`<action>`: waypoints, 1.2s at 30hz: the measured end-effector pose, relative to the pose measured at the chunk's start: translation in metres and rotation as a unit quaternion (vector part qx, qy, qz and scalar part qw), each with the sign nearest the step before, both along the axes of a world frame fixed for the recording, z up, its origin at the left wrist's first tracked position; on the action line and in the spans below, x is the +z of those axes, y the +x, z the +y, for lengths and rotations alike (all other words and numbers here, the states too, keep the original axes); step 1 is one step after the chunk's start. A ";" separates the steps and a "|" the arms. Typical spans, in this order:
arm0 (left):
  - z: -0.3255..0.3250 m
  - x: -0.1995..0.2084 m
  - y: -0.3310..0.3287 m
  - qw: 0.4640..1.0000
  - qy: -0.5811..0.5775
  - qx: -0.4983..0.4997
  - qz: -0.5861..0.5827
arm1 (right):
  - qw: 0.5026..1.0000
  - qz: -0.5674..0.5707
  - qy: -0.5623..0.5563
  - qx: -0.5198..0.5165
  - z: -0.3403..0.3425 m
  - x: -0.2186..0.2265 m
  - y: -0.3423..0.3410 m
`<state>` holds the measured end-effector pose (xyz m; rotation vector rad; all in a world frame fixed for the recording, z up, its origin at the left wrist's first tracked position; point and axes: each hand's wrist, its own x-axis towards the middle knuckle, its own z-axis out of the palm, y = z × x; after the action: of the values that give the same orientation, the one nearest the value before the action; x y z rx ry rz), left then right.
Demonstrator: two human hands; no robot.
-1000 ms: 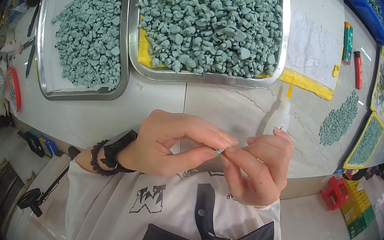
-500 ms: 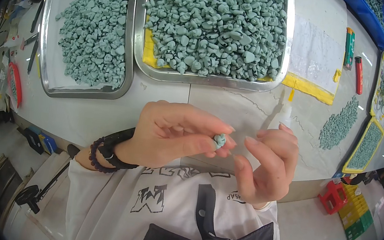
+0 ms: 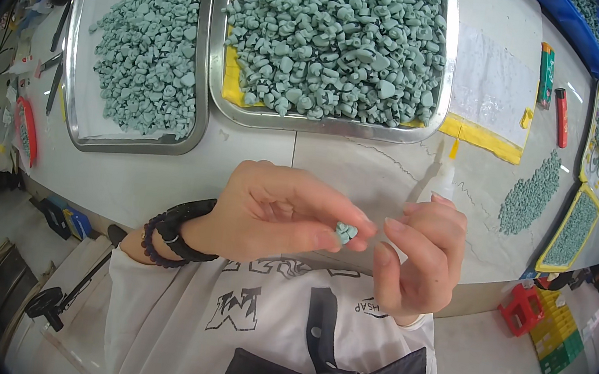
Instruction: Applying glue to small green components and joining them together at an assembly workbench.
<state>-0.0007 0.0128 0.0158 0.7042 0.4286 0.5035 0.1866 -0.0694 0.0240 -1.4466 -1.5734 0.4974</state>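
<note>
Between the thumb and fingers of my left hand point(image 3: 275, 210) is a small grey-green moulded piece point(image 3: 345, 232) with a lobed shape. Just to its right, my right hand point(image 3: 424, 257) has its outer fingers curled around a white glue bottle point(image 3: 440, 181). The bottle's yellow nozzle points away from me, and its lower body is mostly hidden by the hand. Thumb and forefinger of that hand stand apart, close to the piece but not visibly touching it.
Beyond my hands a metal tray point(image 3: 321, 124) is heaped with similar pieces; another tray point(image 3: 142, 145) stands left of it. To the right lie a loose pile of small green parts point(image 3: 530, 195), a yellow-edged sheet point(image 3: 482, 138), a red stick-like item point(image 3: 561, 117) and a green one point(image 3: 546, 75).
My left hand has shifted slightly right and down, and the small piece has turned between its fingertips. The right thumb and forefinger have drawn closer together; the glue bottle stays nearly in place.
</note>
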 end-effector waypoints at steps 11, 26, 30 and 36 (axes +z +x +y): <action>0.020 0.033 -0.043 0.648 0.578 0.240 0.433 | 0.988 -0.069 -0.002 -0.136 -0.019 -0.002 0.042; 0.060 0.008 -0.014 0.575 0.628 0.095 0.516 | 0.991 -0.120 -0.057 -0.001 -0.035 -0.001 0.059; 0.057 0.013 -0.021 0.569 0.645 0.084 0.503 | 0.990 0.004 -0.015 -0.137 -0.050 -0.027 0.059; 0.056 0.025 -0.021 0.731 0.523 0.181 0.399 | 0.969 0.122 0.099 -0.192 -0.031 -0.024 0.047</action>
<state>-0.0212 0.0690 0.0410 2.0009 1.1379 0.8053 0.2338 -0.1005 -0.0001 -1.4308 -1.0828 0.2680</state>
